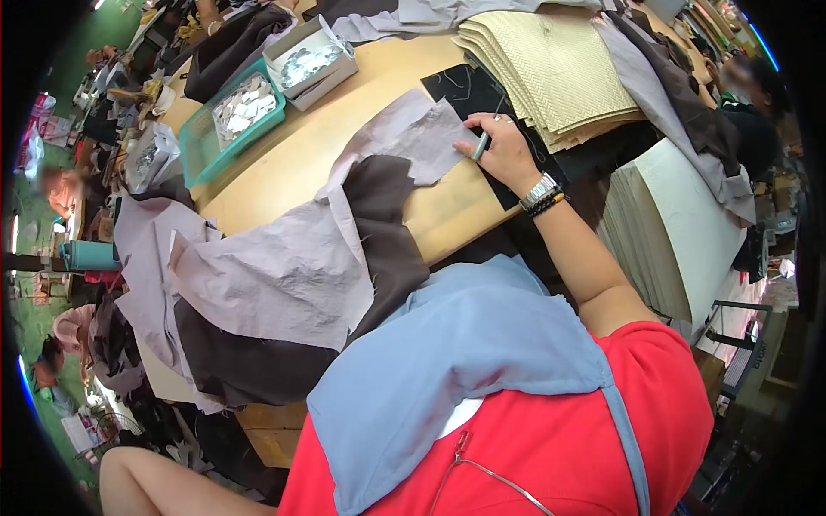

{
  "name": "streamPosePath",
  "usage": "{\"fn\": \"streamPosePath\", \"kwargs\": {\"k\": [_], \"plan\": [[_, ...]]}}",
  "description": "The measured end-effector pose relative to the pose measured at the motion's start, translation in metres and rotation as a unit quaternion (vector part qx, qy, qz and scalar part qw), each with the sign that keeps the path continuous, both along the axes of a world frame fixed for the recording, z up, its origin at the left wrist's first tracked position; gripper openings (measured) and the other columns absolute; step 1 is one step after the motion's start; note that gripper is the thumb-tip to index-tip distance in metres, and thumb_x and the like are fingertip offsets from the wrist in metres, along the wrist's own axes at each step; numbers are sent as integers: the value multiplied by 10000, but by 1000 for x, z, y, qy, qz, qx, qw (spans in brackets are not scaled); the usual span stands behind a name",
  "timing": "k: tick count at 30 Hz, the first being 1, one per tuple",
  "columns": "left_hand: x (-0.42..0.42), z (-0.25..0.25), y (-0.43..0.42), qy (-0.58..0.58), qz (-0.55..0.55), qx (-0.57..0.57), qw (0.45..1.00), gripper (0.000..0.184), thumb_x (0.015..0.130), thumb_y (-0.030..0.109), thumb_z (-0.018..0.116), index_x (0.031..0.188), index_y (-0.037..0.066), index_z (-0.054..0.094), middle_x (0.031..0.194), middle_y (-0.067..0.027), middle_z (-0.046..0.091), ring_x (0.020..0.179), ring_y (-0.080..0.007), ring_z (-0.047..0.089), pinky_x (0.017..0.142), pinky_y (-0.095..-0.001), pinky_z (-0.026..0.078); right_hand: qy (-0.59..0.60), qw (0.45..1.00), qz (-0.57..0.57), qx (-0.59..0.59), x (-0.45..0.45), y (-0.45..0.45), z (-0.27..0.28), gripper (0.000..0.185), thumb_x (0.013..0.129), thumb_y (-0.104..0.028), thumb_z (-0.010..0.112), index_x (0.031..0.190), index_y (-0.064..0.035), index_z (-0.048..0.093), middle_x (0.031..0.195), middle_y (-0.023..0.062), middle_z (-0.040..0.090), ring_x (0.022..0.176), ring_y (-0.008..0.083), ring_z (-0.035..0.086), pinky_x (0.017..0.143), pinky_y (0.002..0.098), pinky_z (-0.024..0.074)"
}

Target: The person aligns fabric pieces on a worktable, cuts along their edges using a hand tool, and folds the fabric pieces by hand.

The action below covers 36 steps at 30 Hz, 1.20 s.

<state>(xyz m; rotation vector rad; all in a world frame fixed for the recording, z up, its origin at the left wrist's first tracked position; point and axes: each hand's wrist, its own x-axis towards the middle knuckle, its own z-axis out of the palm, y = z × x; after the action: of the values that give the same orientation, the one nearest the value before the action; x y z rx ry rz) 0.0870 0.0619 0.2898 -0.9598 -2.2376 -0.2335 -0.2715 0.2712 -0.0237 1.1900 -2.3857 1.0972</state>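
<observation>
My right hand (509, 156), wearing a metal watch and a dark bead bracelet, is closed around a slim silver pen-like tool (482, 146). It rests near the end of a wrinkled pale lilac cloth (404, 129), over the edge of a black mat (460, 86). The cloth runs left across the table, with a dark brown layer (383, 202) showing beneath it. A larger lilac piece (284, 275) drapes over the front edge. A bare bent limb enters at lower left; my left hand itself does not show.
A teal tray (191, 155) holds small white pieces. Beside it is a white box (331, 77) of shiny pieces. Cream woven-pattern sheets (551, 69) are stacked at the back right, and thick white boards (680, 215) stand right of my arm. People sit at the far left.
</observation>
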Motion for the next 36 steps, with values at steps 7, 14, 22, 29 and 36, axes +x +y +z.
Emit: {"fn": "streamPosePath", "kwargs": {"k": [7, 14, 22, 29, 36], "plan": [[-18, -90, -44, -64, 261, 308, 913, 666, 809, 348, 737, 1370, 63, 521, 1411, -158, 523, 1358, -333, 419, 1123, -480, 269, -96, 993, -8, 68, 6, -8, 11, 331, 776, -201, 805, 1054, -62, 693, 945, 92, 705, 903, 269, 629, 959, 422, 452], [-8, -251, -6, -386, 396, 103, 827, 360, 806, 257, 771, 1088, 62, 658, 1314, -133, 605, 1303, -329, 501, 1061, -630, 270, -159, 986, 18, 47, -4, -13, 7, 304, 836, -226, 748, 1121, -132, 700, 825, 53, 709, 862, 237, 678, 1109, 597, 279], [6, -220, -59, -435, 339, 146, 821, 165, 822, 172, 731, 916, 72, 639, 1030, -115, 692, 1016, -297, 638, 996, -463, 418, -260, 964, 46, 7, -32, -19, 11, 469, 838, -143, 773, 1277, -41, 640, 732, 52, 658, 623, 82, 520, 611, 264, 454], [23, -240, -82, -556, 284, 463, 629, 64, 886, 91, 689, 925, 42, 676, 880, 5, 670, 858, -126, 626, 754, -278, 503, -202, 978, 42, -4, -29, -16, -1, 388, 852, -164, 749, 1219, -68, 667, 863, 111, 706, 688, 166, 610, 1182, 392, 276], [-34, -194, -231, -68, 502, 340, 792, 153, 956, 138, 604, 1046, 27, 660, 1017, -88, 647, 952, -207, 580, 882, -342, 452, -145, 988, 46, -24, -30, -20, -14, 272, 862, -111, 711, 1134, -100, 703, 811, 85, 695, 680, 210, 632, 1134, 426, 329]]}}
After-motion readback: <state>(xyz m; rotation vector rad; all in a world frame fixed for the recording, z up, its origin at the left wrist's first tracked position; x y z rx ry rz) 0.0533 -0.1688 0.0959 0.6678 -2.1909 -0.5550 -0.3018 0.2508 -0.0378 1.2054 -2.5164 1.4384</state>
